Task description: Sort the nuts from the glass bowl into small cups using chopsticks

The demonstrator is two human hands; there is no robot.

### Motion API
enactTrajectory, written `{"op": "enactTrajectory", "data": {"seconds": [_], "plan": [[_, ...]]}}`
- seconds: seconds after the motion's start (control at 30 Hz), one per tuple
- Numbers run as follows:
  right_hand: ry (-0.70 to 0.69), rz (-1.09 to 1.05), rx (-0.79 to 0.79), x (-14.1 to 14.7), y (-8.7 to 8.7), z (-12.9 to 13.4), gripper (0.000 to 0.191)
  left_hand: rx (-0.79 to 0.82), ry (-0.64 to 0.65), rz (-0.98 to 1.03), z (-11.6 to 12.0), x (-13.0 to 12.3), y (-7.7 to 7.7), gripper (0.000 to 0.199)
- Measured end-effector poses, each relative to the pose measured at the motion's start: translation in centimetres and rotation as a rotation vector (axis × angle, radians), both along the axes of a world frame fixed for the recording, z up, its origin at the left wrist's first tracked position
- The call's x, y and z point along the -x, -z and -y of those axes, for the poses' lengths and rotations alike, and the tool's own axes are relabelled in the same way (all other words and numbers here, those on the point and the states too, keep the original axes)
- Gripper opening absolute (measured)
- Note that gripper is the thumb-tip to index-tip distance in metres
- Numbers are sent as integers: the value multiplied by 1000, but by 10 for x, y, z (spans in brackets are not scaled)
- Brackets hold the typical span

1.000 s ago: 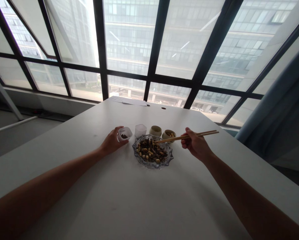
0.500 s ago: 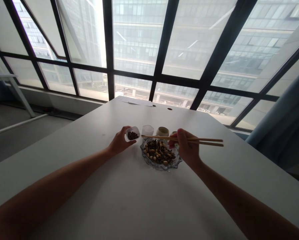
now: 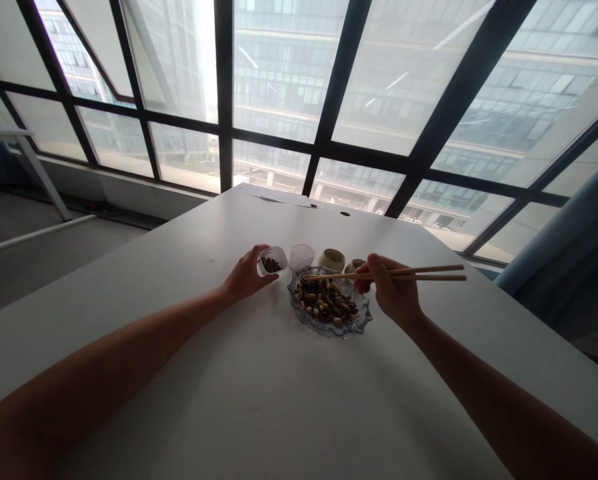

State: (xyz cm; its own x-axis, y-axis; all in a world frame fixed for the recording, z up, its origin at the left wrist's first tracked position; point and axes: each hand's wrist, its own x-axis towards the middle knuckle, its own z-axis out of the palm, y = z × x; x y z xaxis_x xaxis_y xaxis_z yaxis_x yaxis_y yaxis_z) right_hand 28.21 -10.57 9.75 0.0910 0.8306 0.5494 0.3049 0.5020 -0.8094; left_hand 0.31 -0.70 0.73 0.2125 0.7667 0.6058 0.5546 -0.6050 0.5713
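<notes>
My left hand (image 3: 247, 274) holds a small clear plastic cup (image 3: 273, 261), tilted toward me, with dark seeds inside. Wooden chopsticks (image 3: 419, 273) are gripped in my right hand (image 3: 391, 291), and their tips reach over the back left part of a glass bowl (image 3: 336, 331). Dark seeds and pale nuts (image 3: 323, 301) lie mixed in that bowl. Whether the tips hold anything is too small to tell. Behind the bowl stand a second clear cup (image 3: 301, 257) and a round beige cup (image 3: 332, 259). Another beige cup (image 3: 355, 266) is partly hidden by my right hand.
White paper (image 3: 279, 196) lies at the far end of the white table (image 3: 219, 387), near two dark holes. Large windows rise beyond it. A blue curtain (image 3: 563, 233) hangs on the right, and another white table (image 3: 43, 173) stands at the far left.
The chopstick tips have moved from beside the left cup to over the glass bowl. My right hand has moved slightly right, uncovering more of the second beige cup. The view has shifted a little.
</notes>
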Motion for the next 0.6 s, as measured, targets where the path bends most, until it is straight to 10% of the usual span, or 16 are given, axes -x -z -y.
{"op": "enactTrajectory", "data": {"seconds": [0.6], "plan": [[-148, 277, 52, -17, 28, -9, 41, 123, -99, 42, -4, 1, 1, 69]]}}
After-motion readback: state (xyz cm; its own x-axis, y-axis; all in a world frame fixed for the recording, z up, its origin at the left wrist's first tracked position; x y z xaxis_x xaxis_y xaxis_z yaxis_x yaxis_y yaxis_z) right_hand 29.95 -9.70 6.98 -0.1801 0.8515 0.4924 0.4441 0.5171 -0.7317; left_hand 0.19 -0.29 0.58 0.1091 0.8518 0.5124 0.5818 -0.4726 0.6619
